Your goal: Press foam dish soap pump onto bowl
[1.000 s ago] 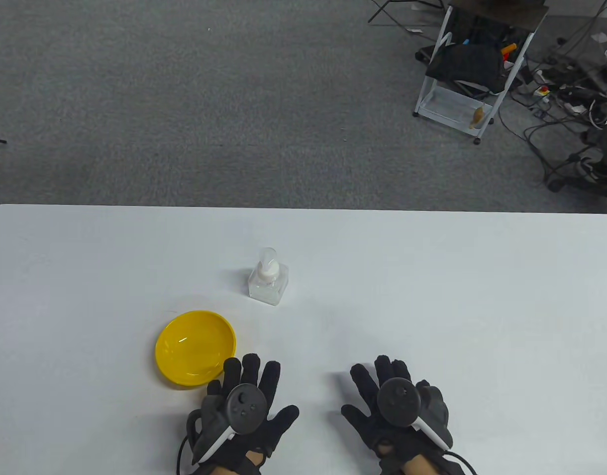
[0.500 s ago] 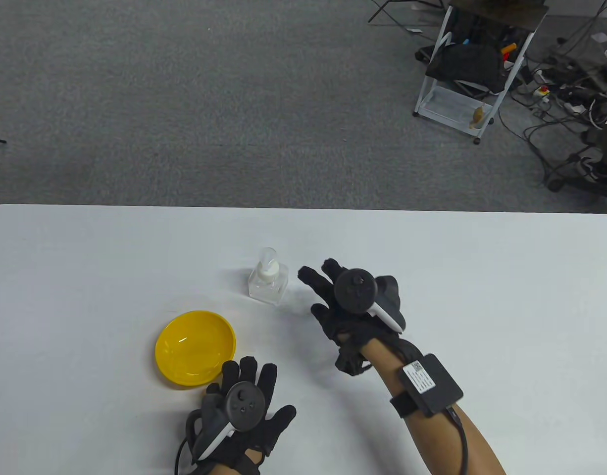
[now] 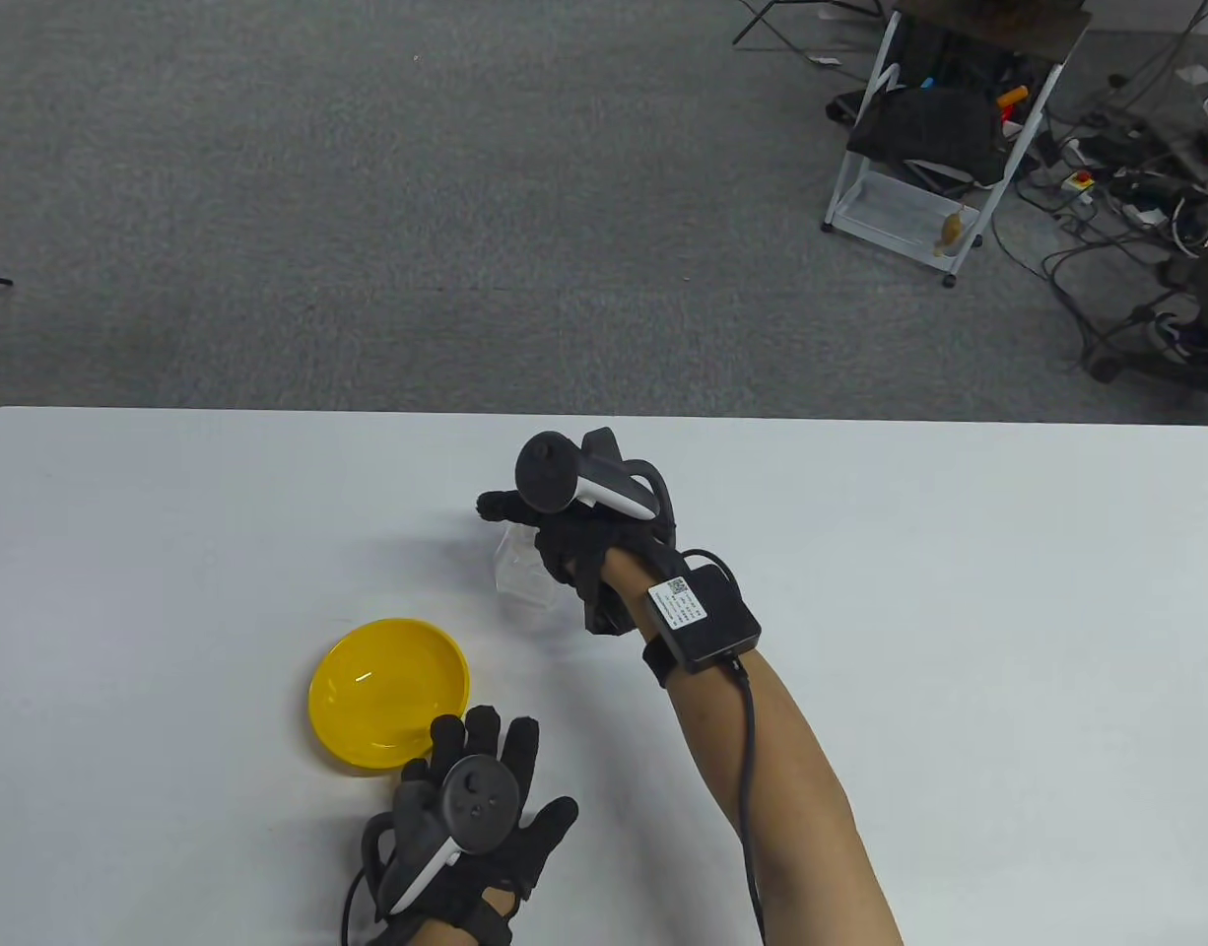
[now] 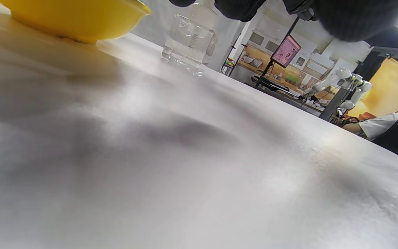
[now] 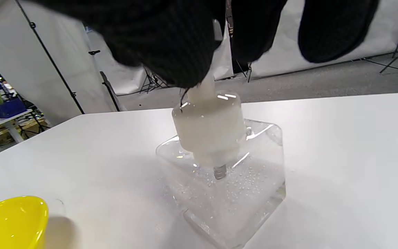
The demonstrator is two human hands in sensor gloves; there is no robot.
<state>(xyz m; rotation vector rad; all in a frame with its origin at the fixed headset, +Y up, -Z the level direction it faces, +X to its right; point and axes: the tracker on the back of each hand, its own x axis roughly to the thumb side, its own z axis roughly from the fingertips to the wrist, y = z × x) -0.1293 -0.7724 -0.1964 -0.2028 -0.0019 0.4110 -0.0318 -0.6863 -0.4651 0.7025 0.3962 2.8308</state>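
Nearest the surface's (image 3: 959,591) front edge, the left hand (image 3: 471,823) rests flat with fingers spread, holding nothing, just beside the yellow bowl (image 3: 387,690). Farther in, toward the middle, the right hand (image 3: 574,522) has its grip around the pump head of the soap bottle (image 5: 226,180). The bottle stands apart from the bowl, so dispensing seems not yet begun.

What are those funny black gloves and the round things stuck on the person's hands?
Both the left hand and right hand wear black knit gloves. Each has a dark grey round tracker with small buttons and a white handle strapped on its back. The right forearm is bare, with a black box bearing a white label, and a black cable trailing from it.
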